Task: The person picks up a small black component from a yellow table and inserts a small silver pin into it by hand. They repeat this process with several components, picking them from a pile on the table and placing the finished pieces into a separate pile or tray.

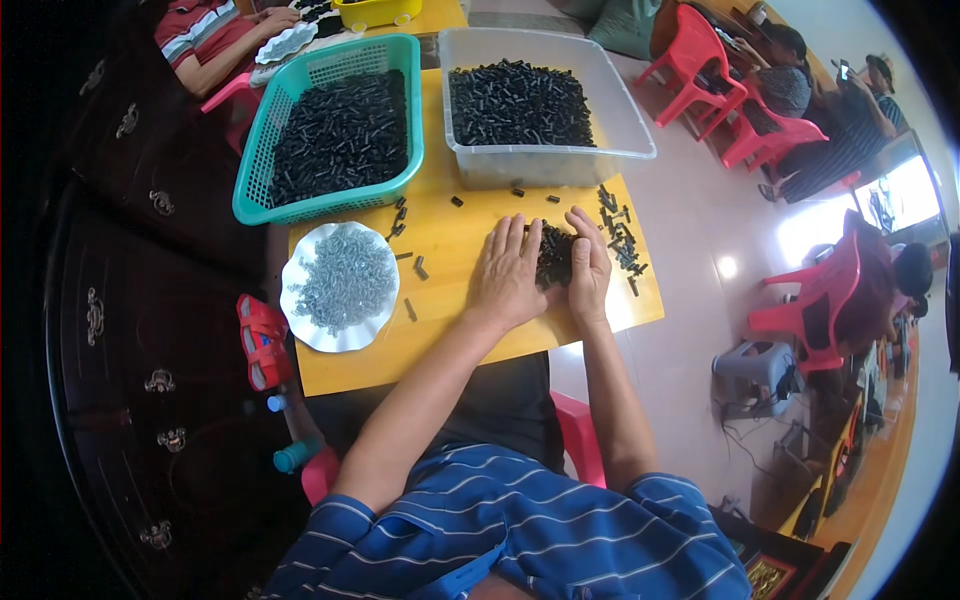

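A small pile of short black tubes lies on the yellow tabletop between my two hands. My left hand rests along the pile's left side, palm down and fingers stretched out. On the other side, my right hand stands on edge, its fingers extended past the pile and its thumb against it. Part of the pile is hidden under the hands. More loose black tubes are strewn along the table's right edge, beside my right hand. Several others lie left of my left hand.
Behind stand a teal basket and a clear plastic bin, both holding many black tubes. A white scalloped plate of small clear pieces sits at the left. Dark cabinets line the left; red chairs and other people are at right.
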`<state>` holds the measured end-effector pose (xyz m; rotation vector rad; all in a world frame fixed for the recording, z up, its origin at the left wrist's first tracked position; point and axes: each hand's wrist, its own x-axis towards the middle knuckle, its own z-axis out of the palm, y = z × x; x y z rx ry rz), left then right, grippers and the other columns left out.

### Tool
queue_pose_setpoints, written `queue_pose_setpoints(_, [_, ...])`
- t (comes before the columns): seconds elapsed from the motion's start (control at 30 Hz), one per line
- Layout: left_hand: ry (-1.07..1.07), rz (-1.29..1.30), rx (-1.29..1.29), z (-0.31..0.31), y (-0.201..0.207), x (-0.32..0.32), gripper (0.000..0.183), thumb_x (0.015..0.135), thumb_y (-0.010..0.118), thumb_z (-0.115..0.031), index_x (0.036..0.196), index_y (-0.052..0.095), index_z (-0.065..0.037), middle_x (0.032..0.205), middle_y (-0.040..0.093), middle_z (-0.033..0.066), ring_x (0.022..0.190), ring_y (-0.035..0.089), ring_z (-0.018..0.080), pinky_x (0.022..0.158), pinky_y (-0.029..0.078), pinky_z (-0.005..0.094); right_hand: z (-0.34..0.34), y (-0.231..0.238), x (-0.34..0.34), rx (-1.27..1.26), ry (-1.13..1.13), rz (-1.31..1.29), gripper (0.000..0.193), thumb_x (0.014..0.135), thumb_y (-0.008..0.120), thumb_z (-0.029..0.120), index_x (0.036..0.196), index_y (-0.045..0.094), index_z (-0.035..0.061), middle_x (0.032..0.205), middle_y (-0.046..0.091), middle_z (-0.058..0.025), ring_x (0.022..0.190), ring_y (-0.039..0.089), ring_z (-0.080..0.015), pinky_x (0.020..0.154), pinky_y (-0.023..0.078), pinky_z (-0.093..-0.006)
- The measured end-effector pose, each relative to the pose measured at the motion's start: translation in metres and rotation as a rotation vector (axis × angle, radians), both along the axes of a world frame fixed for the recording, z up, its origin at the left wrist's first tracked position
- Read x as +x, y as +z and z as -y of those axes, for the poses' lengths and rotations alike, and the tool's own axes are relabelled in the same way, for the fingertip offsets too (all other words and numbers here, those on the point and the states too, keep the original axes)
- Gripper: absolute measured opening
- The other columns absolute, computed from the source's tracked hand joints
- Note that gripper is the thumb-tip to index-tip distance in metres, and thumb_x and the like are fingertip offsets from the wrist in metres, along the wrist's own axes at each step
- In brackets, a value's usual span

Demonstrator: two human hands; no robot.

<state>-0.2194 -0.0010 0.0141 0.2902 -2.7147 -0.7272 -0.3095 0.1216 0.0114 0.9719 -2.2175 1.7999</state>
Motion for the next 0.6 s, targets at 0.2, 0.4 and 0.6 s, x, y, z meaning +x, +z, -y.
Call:
queue_pose_setpoints(0.2, [0.001, -0.042, 0.002, 0.0007, -0.0007, 0.0029, 0.1, 0.073, 0.082, -0.042, 0.152, 0.034, -0.004, 0.156, 0.033, 0.0239, 0.148, 0.027, 0.0426, 0.123, 0.023, 0.0495, 0.0007, 0.0001, 0.0019, -0.003, 0.016, -0.006, 0.044, 0.107, 0.044, 0.03, 0.14, 0.056, 0.0039, 0.154, 0.043, -0.02, 0.144, 0.04, -0.0318, 0.119, 0.029, -0.0405])
queue_pose_setpoints(0.4, [-0.001, -0.054, 0.043, 0.0017, 0.0018, 0.0049, 0.099, 0.072, 0.084, -0.037, 0.152, 0.035, -0.005, 0.156, 0.034, 0.0228, 0.147, 0.028, 0.0406, 0.123, 0.024, 0.0483, 0.0005, 0.0036, 0.0022, 0.068, -0.015, -0.075, 0.046, 0.108, 0.042, 0.031, 0.143, 0.054, 0.0048, 0.159, 0.035, -0.0207, 0.148, 0.031, -0.0334, 0.121, 0.025, -0.0419])
queue_pose_setpoints(0.6, [0.004, -0.065, 0.056, 0.0021, 0.0028, 0.0041, 0.101, 0.071, 0.084, -0.039, 0.152, 0.035, -0.005, 0.155, 0.035, 0.0221, 0.147, 0.028, 0.0395, 0.122, 0.025, 0.0468, -0.0048, 0.0016, -0.0019, 0.067, -0.106, -0.026, 0.046, 0.107, 0.043, 0.029, 0.144, 0.05, 0.0032, 0.154, 0.04, -0.0213, 0.145, 0.036, -0.0333, 0.119, 0.027, -0.0413])
